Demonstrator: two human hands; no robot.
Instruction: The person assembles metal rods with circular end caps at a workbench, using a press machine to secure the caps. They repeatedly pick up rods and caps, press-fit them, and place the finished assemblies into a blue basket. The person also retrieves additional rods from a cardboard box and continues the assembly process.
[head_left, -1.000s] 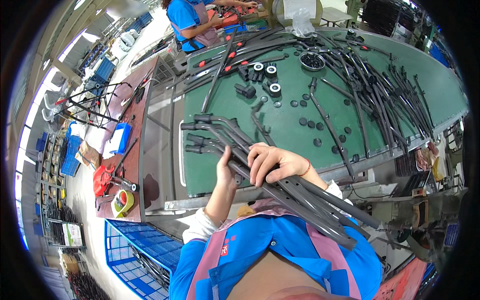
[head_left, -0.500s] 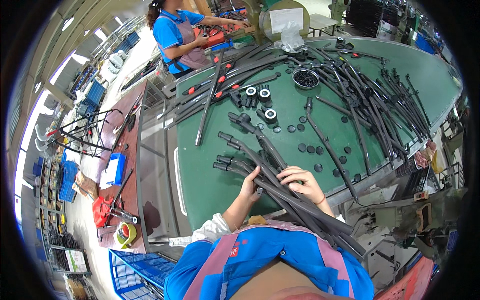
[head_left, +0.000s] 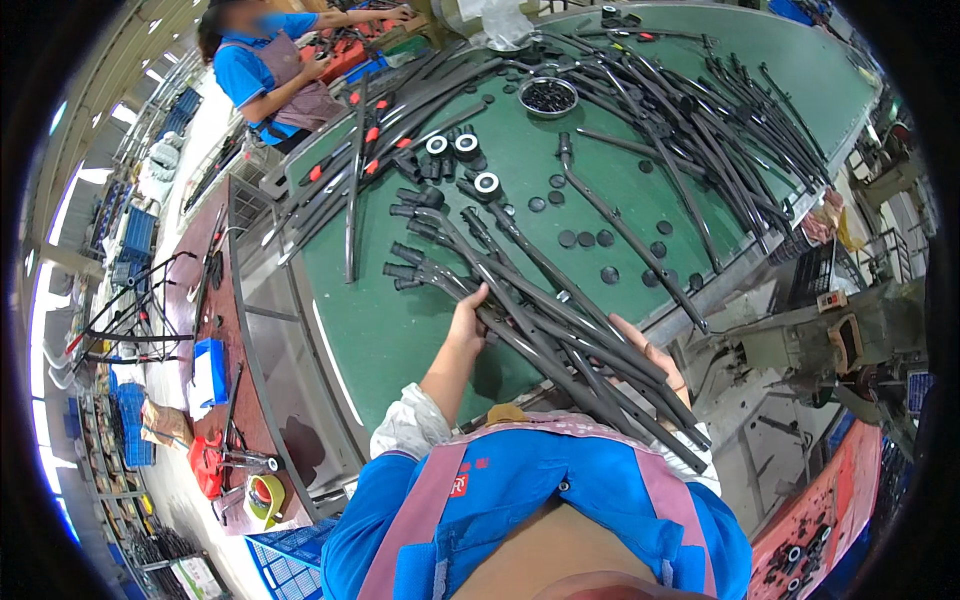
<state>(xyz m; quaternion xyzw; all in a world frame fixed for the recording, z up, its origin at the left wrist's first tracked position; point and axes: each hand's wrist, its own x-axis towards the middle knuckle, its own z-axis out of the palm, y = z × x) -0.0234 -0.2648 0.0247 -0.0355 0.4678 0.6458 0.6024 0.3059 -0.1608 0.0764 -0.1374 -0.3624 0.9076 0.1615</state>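
Note:
A bundle of several dark grey metal tubes (head_left: 598, 400), bent and fitted with short collars at the far end, lies slantwise between my hands in front of my apron. My left hand (head_left: 468, 320) is closed round the bundle's left side, thumb on top. My right hand (head_left: 648, 352) supports the right side nearer the tubes' plain ends; some of its fingers are hidden by the tubes. Beyond the bundle, a single bent tube (head_left: 625, 235) rests on the green table (head_left: 350, 345), with small black round caps (head_left: 610, 274) scattered beside it.
A metal bowl (head_left: 549, 112) of small black parts stands farther back. More tubes (head_left: 690, 120) are piled at the right, others (head_left: 400, 125) with red pieces at the left. Black fittings with white rings (head_left: 487, 184) sit between. A co-worker (head_left: 270, 80) stands at the far left.
My right hand has gone from on top of the tubes to their right side. The bundle's tubes now lie more spread out, and the whole view has shifted.

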